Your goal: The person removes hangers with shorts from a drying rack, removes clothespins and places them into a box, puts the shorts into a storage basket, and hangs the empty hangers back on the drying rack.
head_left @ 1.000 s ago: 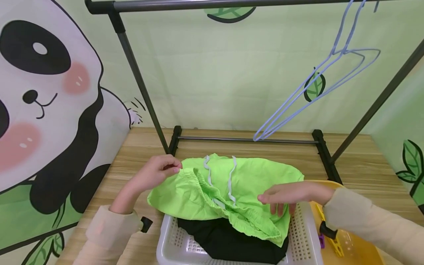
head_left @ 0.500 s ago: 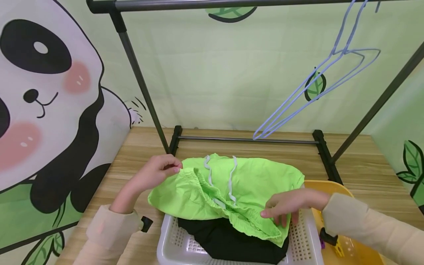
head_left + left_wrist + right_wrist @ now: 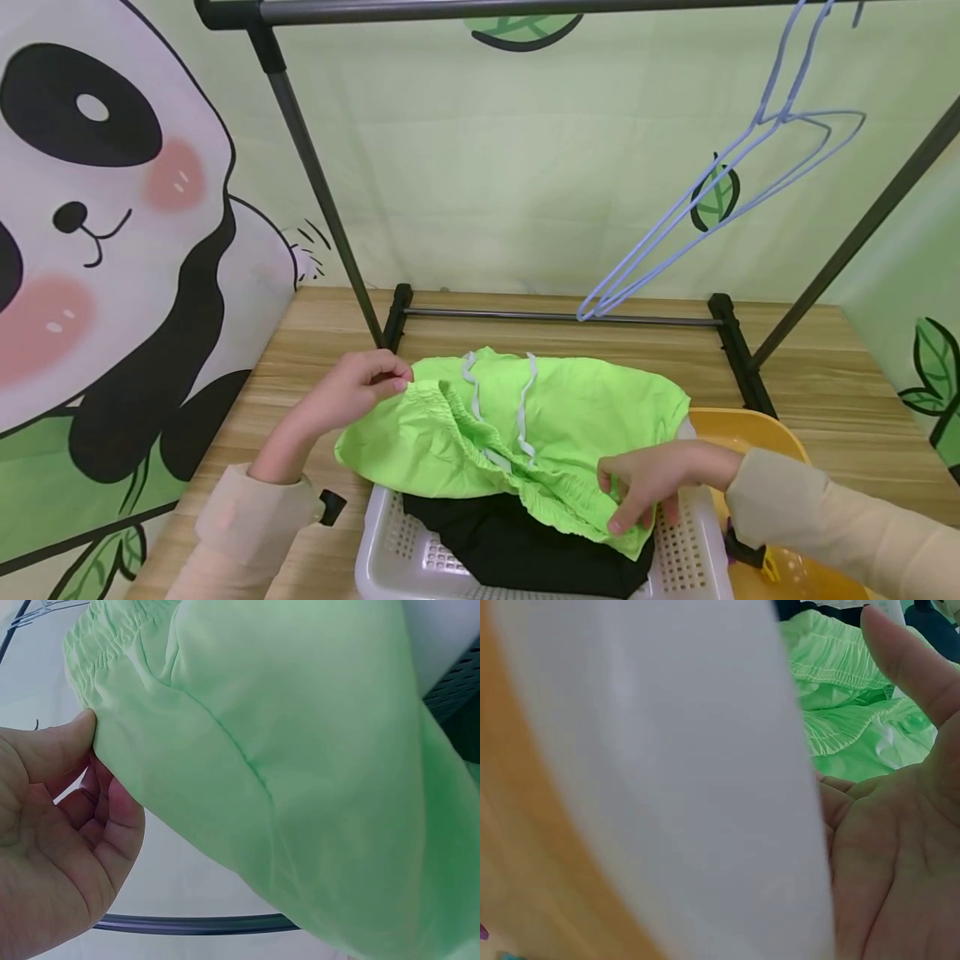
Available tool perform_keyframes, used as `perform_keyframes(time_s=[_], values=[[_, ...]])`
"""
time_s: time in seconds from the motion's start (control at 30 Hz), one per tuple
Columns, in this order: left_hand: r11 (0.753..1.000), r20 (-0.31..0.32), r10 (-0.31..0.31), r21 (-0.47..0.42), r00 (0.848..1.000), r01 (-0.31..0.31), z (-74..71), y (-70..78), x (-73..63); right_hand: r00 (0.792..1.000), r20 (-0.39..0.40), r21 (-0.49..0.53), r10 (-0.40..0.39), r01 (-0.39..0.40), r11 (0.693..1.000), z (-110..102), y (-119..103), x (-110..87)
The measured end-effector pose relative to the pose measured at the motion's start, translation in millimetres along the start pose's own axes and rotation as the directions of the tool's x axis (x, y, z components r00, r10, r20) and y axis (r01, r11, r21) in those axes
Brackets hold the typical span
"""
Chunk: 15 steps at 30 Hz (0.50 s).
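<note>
Bright green shorts [image 3: 442,458] with a gathered elastic waistband and white drawstrings lie spread over a white perforated basket [image 3: 365,550]. My left hand [image 3: 352,392] pinches the waistband at its left end, between thumb and fingers. In the left wrist view, the thumb of that hand [image 3: 60,847] presses on the fabric edge. Over the right end of the waistband is my right hand [image 3: 660,477], thumb and fingers apart, fingertips close to the cloth. The right wrist view shows its palm [image 3: 892,840] with the thumb spread; the basket wall hides part of the fingers.
Black cloth [image 3: 525,542] lies in the basket under the shorts. To the right stands a yellow basin [image 3: 757,429], with a yellow clip [image 3: 770,567] partly behind the sleeve. A black rack [image 3: 525,10] rises behind, with light-blue hangers [image 3: 804,68] on its bar.
My right hand has moved slightly down towards the waistband's right end, its thumb dropping away from the fingers. The left hand keeps its pinch in the same place.
</note>
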<state>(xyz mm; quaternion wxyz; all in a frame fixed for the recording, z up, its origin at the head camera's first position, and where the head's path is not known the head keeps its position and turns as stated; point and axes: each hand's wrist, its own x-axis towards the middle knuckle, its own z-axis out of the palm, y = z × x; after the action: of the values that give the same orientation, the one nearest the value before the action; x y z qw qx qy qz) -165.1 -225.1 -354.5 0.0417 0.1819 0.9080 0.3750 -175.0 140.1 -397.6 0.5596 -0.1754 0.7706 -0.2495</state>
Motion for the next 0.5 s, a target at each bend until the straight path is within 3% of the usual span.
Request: perform_keyframes(time_s=[0.5], values=[[1.0,0.004,0.002,0.002,1.0,-0.002,-0.5,0.0,0.3,0.998,-0.07,-0.05,0.007,-0.01,0.999,7.7,4.0,7.3]])
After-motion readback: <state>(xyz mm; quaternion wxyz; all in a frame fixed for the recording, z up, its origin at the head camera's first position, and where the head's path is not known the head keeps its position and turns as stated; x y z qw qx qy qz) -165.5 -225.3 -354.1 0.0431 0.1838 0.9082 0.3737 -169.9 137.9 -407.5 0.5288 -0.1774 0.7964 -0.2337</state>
